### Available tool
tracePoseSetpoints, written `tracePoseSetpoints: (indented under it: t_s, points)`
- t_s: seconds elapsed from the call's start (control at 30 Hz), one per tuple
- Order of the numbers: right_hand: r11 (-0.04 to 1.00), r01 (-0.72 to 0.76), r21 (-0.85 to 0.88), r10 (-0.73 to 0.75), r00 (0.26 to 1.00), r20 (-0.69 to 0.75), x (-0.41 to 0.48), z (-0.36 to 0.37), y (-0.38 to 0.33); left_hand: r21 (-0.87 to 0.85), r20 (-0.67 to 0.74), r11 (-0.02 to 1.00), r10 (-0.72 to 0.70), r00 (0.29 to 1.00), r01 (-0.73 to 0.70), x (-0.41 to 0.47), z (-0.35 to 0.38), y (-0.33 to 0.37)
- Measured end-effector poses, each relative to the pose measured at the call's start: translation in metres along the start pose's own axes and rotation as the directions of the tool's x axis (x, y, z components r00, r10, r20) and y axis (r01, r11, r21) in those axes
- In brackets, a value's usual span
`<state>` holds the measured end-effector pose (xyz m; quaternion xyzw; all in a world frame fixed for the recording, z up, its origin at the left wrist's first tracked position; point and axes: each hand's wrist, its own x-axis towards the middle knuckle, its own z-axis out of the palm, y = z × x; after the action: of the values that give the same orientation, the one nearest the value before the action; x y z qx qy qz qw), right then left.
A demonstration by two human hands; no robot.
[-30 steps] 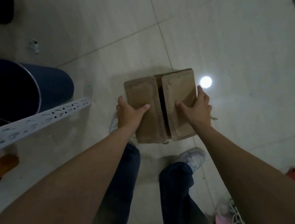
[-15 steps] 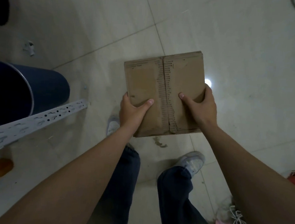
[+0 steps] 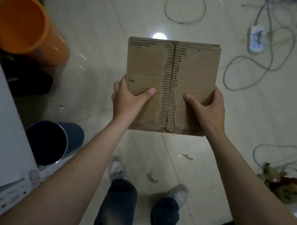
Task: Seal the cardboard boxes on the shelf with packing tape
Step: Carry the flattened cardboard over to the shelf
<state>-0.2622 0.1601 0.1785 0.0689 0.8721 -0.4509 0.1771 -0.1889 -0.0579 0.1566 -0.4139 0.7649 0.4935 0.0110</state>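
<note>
The left thumb (image 3: pixel 150 92) lay flat on the top of the cardboard box (image 3: pixel 146 66), pointing toward the middle seam. The other left fingers (image 3: pixel 116 87) curled round the box's left edge, their tips hidden beneath. The right thumb (image 3: pixel 188 97) mirrored it on the other flap, with the right fingers (image 3: pixel 219 93) wrapped over the right edge. Both the left hand (image 3: pixel 127 101) and the right hand (image 3: pixel 209 109) gripped the near half of the box. The 2 bare forearms reached forward, nearly straight. The box was held level in the air over the tiled floor (image 3: pixel 103 37), its 2 flaps closed and torn corrugation showing along the seam.
</note>
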Motion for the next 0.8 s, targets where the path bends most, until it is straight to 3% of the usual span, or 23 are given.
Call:
tracePoseSetpoints:
  t_s: [0.43, 0.8]
  points:
    - [0.977, 0.181, 0.113, -0.152, 0.961, -0.232, 0.004, -0.156, -0.32, -0.023, -0.025, 0.941, 0.338, 0.941, -0.339, 0.014, -0.158, 0.329]
    - [0.929, 0.352, 0.117, -0.297, 0.896, -0.33, 0.12, -0.315, -0.497, -0.017, -0.11, 0.834, 0.546, 0.831, -0.551, 0.059, -0.164, 0.6]
